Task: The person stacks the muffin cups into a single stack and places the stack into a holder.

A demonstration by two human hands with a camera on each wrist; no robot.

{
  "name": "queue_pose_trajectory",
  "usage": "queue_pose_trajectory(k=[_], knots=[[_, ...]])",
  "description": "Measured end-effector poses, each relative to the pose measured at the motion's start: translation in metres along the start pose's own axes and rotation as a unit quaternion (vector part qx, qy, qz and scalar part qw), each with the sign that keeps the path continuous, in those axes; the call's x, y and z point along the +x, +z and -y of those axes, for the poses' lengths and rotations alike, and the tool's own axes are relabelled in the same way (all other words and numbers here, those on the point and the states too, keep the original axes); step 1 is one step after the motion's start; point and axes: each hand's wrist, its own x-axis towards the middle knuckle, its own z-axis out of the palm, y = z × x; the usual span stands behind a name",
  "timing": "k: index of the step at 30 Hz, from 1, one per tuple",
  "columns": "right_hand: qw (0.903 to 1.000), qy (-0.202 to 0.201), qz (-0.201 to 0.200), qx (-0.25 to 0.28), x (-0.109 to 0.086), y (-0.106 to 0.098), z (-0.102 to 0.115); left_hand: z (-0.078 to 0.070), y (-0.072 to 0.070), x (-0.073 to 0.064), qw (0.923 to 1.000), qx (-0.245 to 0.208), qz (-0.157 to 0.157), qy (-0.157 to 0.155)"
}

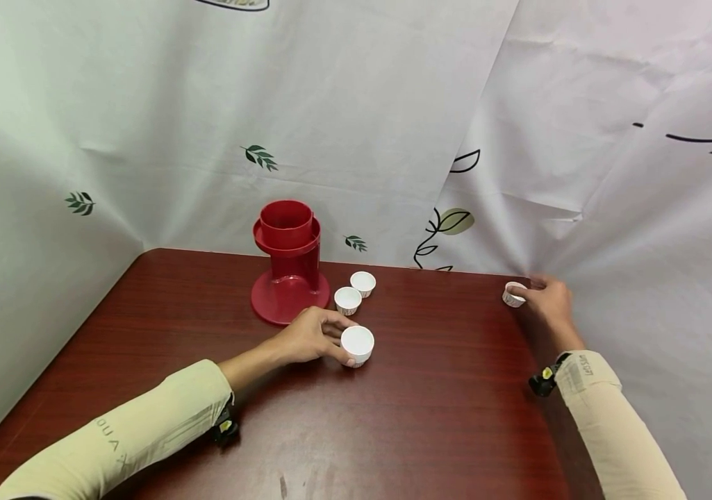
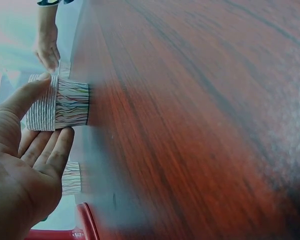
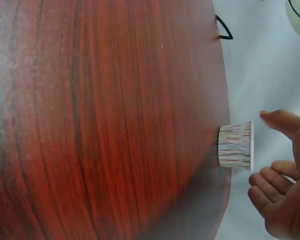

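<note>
While your left hand (image 1: 312, 338) grips the cup stack (image 1: 357, 345) mid-frame, your right hand (image 1: 551, 305) is spread beside the lone cup (image 1: 512, 298) at right; a knock could tip it.

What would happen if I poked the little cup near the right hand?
The cup might tip easily, since it narrows toward the bottom. It's probably light, being small and papery-looking. Squeezed, it could crumple, because it looks thin-rimmed.

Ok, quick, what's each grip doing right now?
Left grip: holding a stack of paper cups.
Right grip: open, holding nothing, beside one paper cup.
</note>
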Motion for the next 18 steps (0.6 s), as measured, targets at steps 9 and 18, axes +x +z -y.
queue_pose_trajectory(k=[9, 18], knots=[[0.9971, 0.054, 0.052, -0.010, -0.001, 0.003, 0.001, 0.000, 0.000, 0.000, 1.0000, 0.000, -0.001, -0.001], [0.9964, 0.070, 0.046, -0.014, 0.007, 0.009, -0.009, 0.000, 0.000, 0.000, 1.0000, 0.001, 0.000, -0.002]])
